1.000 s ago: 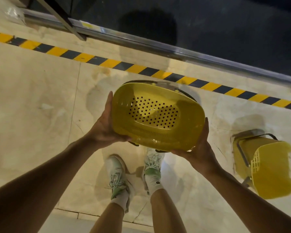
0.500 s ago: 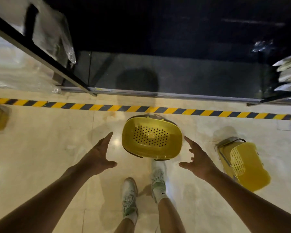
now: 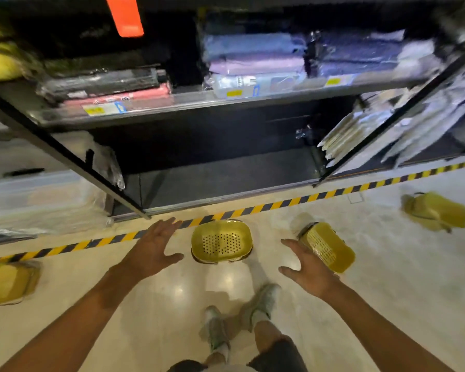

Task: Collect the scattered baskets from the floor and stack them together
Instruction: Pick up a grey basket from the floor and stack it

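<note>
Upside-down basket (image 3: 222, 241) now down on floor just short of hazard tape (image 3: 279, 205), let go a second ago. Left hand (image 3: 152, 251), right hand (image 3: 305, 267) both released, fingers spread, flanking it. Tipped basket (image 3: 326, 247) just right of it, likely next; two more farther out.

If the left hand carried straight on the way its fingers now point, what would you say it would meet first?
Probably the striped floor tape at the shelf base: the left hand, open and holding nothing, points up and slightly right, passing left of the upside-down basket. Depth is unclear from a single view.
</note>
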`<state>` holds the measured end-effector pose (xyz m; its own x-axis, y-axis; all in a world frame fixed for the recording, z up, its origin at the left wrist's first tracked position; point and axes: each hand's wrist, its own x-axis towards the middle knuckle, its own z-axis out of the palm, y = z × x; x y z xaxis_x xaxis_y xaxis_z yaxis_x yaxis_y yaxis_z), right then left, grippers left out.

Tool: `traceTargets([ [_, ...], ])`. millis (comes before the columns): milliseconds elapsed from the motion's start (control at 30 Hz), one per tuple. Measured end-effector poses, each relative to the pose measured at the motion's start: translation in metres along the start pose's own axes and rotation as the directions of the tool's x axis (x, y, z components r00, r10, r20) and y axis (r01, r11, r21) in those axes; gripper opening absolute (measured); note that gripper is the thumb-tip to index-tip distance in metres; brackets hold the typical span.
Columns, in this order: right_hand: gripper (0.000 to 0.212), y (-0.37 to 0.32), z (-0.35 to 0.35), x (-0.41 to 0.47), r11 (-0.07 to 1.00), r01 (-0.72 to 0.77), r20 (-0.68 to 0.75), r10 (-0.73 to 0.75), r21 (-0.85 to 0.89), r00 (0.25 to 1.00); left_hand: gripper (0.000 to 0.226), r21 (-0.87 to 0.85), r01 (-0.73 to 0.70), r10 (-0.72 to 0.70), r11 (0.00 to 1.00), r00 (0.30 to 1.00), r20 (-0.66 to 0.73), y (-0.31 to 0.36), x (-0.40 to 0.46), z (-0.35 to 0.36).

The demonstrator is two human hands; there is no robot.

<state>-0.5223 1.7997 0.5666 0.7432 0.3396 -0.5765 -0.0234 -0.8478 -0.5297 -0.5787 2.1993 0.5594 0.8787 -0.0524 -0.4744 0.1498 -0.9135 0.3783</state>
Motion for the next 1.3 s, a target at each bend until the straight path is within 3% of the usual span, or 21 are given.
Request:
traceTargets([
  [167,0.070,0.039,-0.017,-0.088,0.996,-0.066,-0.084,0.061,-0.054,0.995,0.092,0.142,-0.170,0.165,0.975,0.985,0.051,0.054,-0.003,-0.019],
  [233,0.069,0.056,-0.029,-0.113,0.993,-0.114,-0.147,0.114,0.005,0.983,0.086,0.211,-0.236,0.221,0.949,0.971,0.090,0.090,0.007,-0.025],
  [333,0.068,0.084,-0.049,-0.143,0.979,-0.182,-0.216,0.198,0.089,0.956,0.085,0.230,-0.230,0.197,0.946,0.968,0.155,0.151,0.026,-0.030],
  [500,0.067,0.145,-0.077,-0.195,0.957,-0.216,-0.339,0.272,0.194,0.900,0.085,0.298,-0.437,0.387,0.849,0.897,0.212,0.268,0.054,-0.016],
  [833,0.077,0.327,-0.129,-0.344,0.842,-0.388,-0.439,0.530,0.376,0.726,0.082,0.408,-0.737,0.614,0.538,0.675,0.409,0.559,0.082,0.075],
  [1100,0.081,0.437,-0.120,-0.455,0.674,-0.507,-0.410,0.734,0.538,0.541,0.082,0.356,-0.884,0.672,0.302,0.462,0.579,0.752,0.075,0.161],
  [1300,0.082,0.489,-0.122,-0.497,0.534,-0.509,-0.356,0.840,0.675,0.409,0.083,0.300,-0.945,0.687,0.126,0.302,0.661,0.868,0.091,0.210],
])
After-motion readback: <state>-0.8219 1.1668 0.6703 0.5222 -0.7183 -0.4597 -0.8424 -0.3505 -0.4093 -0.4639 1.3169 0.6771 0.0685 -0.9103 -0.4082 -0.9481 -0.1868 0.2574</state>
